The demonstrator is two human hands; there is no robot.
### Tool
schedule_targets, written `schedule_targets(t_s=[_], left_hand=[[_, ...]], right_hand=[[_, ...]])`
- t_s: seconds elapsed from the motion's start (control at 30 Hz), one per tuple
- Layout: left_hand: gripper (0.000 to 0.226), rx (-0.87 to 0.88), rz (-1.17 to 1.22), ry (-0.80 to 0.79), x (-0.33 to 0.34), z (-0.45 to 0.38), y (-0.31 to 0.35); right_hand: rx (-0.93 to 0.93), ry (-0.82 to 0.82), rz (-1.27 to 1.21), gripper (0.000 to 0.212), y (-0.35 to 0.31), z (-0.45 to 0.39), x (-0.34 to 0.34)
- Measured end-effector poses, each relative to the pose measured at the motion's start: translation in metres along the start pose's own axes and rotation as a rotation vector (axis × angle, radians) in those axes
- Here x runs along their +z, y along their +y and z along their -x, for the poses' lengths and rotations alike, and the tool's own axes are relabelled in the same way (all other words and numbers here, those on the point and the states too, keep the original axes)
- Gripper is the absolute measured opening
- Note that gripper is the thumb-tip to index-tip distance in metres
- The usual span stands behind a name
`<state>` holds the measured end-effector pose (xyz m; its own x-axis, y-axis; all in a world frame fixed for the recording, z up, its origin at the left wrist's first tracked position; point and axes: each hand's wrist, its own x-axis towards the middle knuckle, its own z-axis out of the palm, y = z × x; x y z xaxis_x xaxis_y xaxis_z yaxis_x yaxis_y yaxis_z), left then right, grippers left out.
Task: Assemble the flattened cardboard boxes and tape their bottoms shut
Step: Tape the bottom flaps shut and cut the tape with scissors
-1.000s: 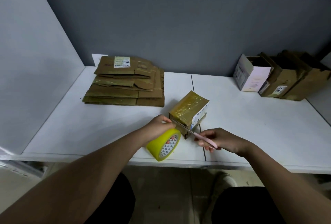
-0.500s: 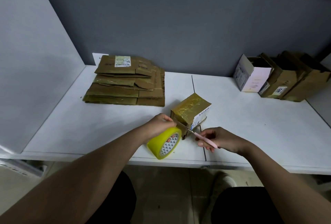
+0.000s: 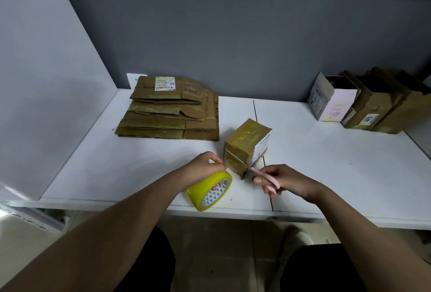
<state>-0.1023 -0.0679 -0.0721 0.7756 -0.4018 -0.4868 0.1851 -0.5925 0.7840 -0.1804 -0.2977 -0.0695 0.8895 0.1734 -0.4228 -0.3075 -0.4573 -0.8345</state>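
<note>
A: Status on the bench?

B: I read it as mid-batch. One small box point(image 3: 246, 145) stands on the white table point(image 3: 140, 163) near the front edge, its taped bottom facing up and glossy with yellow tape. My left hand point(image 3: 205, 166) pinches the tape strand at the box's near-left corner, with the yellow tape roll point(image 3: 211, 192) hanging on that hand's fingers just below. My right hand point(image 3: 282, 181) grips the pink-handled scissors point(image 3: 265, 177), blades pointing at the strand beside the box's lower front edge.

A: Cut made?

B: Cannot tell; the blades are too small to read. I judge this box nearly finished: trim the tape, press down the tail.

A: What's done, what's left?

B: Done, by the look of it: a row of assembled boxes point(image 3: 373, 102) lying on their sides at the far right against the wall, one white and pink, the rest brown. Their bottoms are turned away, so I can't confirm tape. Left: a stack of flattened boxes point(image 3: 172, 114) at the back left, several layers deep, well apart from my hands.
</note>
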Motion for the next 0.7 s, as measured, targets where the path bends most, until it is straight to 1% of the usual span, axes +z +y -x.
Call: schedule_targets(t_s=[0.1,0.2,0.27,0.37,0.4,0.43,0.5,0.57,0.6,0.63,0.7], left_hand=[[0.028,0.009,0.033,0.011,-0.001,0.001,0.000],[0.028,0.010,0.042,0.021,-0.004,0.002,0.000],[0.026,0.012,0.042,0.030,-0.007,0.004,-0.002],[0.020,0.033,0.047,0.061,-0.017,0.012,-0.008],[0.017,0.038,0.049,0.069,-0.021,0.015,-0.011],[0.015,0.044,0.052,0.080,-0.027,0.019,-0.014],[0.012,0.049,0.053,0.114,-0.040,0.029,-0.022],[0.012,0.043,0.068,0.162,-0.055,0.037,-0.030],[0.011,0.044,0.084,0.192,-0.063,0.041,-0.035],[0.012,0.054,0.101,0.220,-0.070,0.045,-0.039],[0.011,0.081,0.142,0.277,-0.085,0.054,-0.049]], right_hand=[[0.030,0.002,0.054,0.017,-0.002,-0.002,-0.001],[0.063,-0.034,0.123,0.016,0.001,-0.005,0.005],[0.058,-0.037,0.138,0.020,0.000,-0.005,0.008],[0.033,0.044,0.086,0.038,-0.001,-0.007,0.015],[0.030,0.096,0.058,0.036,0.001,-0.010,0.018],[0.024,0.153,0.073,0.028,0.003,-0.014,0.021],[-0.008,0.264,0.247,0.014,0.005,-0.027,0.032],[-0.053,0.338,0.472,0.011,-0.002,-0.038,0.049],[-0.100,0.358,0.546,0.008,-0.009,-0.044,0.060],[-0.171,0.367,0.591,0.009,-0.017,-0.050,0.072],[-0.285,0.354,0.700,0.021,-0.029,-0.067,0.097]])
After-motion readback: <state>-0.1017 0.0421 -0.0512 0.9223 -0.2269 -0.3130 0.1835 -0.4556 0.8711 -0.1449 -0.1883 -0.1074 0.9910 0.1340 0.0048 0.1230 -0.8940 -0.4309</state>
